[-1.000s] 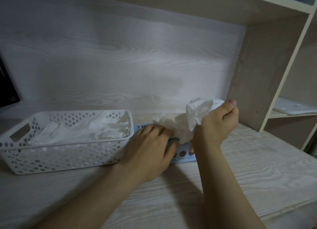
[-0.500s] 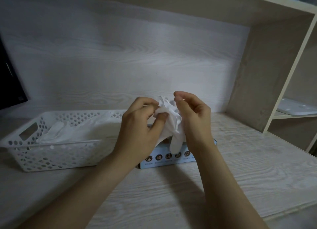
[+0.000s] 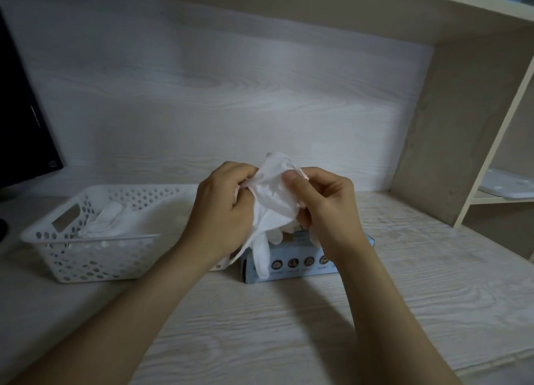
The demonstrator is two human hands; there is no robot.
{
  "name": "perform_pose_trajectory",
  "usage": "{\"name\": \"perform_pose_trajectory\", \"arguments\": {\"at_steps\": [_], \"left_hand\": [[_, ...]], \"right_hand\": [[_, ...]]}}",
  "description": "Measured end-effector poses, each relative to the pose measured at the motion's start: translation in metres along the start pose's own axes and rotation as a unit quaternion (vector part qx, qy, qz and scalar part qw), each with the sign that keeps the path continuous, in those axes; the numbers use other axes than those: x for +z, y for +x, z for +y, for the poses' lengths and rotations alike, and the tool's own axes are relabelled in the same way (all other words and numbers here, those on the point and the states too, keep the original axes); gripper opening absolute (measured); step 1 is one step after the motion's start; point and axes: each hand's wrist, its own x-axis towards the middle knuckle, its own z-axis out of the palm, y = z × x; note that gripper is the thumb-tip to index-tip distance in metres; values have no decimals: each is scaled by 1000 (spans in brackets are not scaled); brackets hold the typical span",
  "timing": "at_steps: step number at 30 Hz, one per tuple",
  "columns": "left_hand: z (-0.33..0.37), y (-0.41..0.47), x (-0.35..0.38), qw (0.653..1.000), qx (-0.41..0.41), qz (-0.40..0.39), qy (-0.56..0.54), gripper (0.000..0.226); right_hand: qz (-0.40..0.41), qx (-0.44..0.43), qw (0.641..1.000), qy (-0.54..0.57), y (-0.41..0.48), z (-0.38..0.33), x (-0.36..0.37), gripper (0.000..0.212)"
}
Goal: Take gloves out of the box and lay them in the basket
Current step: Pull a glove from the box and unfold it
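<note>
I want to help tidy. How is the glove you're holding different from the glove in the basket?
The held glove is in the air, pinched by the left hand and right hand; the basket glove lies untouched in the basket. The held glove hangs crumpled; the basket glove lies flatter. Both are white.

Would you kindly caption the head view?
Left hand and right hand hold a white glove above the glove box, beside the basket.

I saw a pale wood-grain table (image 3: pixel 289 327) carrying two things side by side: a white perforated basket (image 3: pixel 86 257) at about nine o'clock and a light-blue box (image 3: pixel 300 264) near the centre, at the basket's three o'clock. A dark screen (image 3: pixel 23 124) rose at ten o'clock.
</note>
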Motion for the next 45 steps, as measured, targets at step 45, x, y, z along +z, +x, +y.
{"name": "perform_pose_trajectory", "arguments": {"at_steps": [45], "left_hand": [[-1,14,-36,939,-241,46,-239,8]], "right_hand": [[-81,37,996,-27,-8,-11,11,28]]}}
